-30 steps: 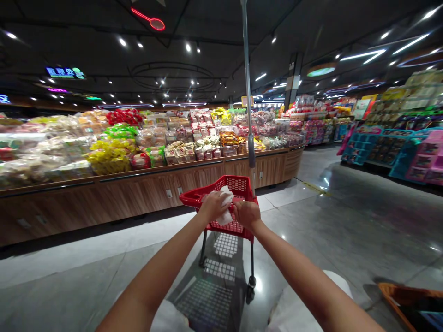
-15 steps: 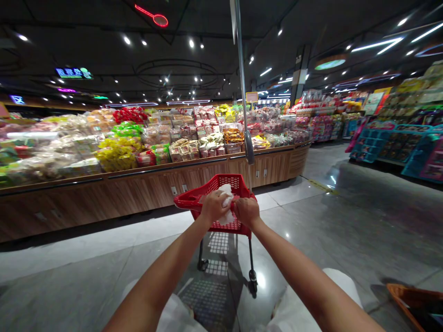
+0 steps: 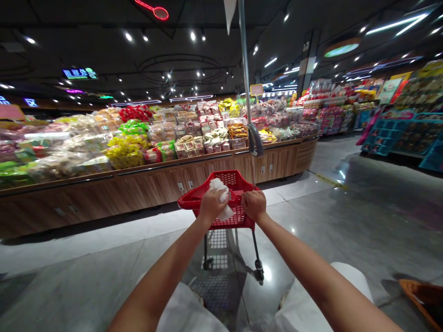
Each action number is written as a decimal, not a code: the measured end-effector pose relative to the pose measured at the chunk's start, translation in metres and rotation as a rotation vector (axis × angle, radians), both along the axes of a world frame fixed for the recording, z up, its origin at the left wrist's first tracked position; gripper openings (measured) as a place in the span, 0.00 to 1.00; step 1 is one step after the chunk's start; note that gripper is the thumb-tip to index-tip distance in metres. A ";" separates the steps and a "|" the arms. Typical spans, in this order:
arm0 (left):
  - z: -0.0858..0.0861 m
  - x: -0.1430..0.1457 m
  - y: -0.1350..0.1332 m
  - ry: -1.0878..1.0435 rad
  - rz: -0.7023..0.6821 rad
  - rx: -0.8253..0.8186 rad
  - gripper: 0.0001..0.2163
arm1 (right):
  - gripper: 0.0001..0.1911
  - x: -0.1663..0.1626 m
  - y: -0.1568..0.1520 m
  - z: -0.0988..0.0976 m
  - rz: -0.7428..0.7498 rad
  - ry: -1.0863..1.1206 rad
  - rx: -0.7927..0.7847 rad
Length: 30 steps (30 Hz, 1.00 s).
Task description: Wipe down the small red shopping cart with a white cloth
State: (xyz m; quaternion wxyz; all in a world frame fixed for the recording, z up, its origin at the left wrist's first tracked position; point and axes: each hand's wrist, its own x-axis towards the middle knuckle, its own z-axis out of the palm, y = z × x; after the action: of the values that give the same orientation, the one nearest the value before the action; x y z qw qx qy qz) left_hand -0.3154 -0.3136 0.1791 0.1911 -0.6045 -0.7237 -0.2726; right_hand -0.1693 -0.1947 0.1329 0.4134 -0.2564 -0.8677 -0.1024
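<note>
A red shopping cart point(image 3: 226, 177) with a perforated plastic basket stands right in front of me. My left hand point(image 3: 212, 205) is closed around a crumpled white cloth point(image 3: 219, 188), pressed against the cart's handle bar; whether it is cloth or paper is hard to tell. On the right end of that bar, my right hand point(image 3: 254, 204) is wrapped round the red handle. Beside the right hand a tall metal pole point(image 3: 245, 69) with a grey curved piece rises from the cart's corner. Nothing else shows inside the basket.
A long wooden display counter point(image 3: 155, 189) heaped with packaged foods runs across ahead. At the right stand blue racks point(image 3: 387, 138) of goods. An orange-brown container point(image 3: 415, 295) sits on the floor at the lower right. Grey polished floor point(image 3: 346, 221) spreads between them.
My left hand has slid left along the handle with the white cloth, so the two hands are farther apart. The view has turned slightly left.
</note>
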 end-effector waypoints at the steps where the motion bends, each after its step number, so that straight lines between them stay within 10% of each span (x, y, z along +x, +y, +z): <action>1: 0.004 0.010 0.009 0.005 -0.016 -0.034 0.14 | 0.15 0.001 -0.001 0.000 0.012 -0.004 0.007; 6: 0.014 0.004 0.016 0.023 -0.030 -0.103 0.11 | 0.15 0.009 0.007 0.000 0.105 -0.052 0.047; 15: 0.002 -0.092 -0.069 0.037 0.139 -0.087 0.12 | 0.13 0.008 0.025 -0.010 0.129 -0.022 0.037; 24: -0.009 -0.024 -0.031 -0.003 0.218 0.018 0.12 | 0.17 -0.019 -0.041 -0.001 0.073 0.114 -0.120; 30: -0.005 0.017 -0.036 -0.039 -0.114 -0.047 0.14 | 0.15 -0.012 -0.045 -0.004 0.149 0.185 -0.194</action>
State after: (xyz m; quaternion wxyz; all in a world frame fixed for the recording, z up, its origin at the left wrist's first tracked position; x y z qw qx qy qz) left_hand -0.2980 -0.3496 0.1743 0.1469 -0.6435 -0.6980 -0.2776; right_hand -0.1808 -0.2397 0.1294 0.4713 -0.2383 -0.8484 0.0368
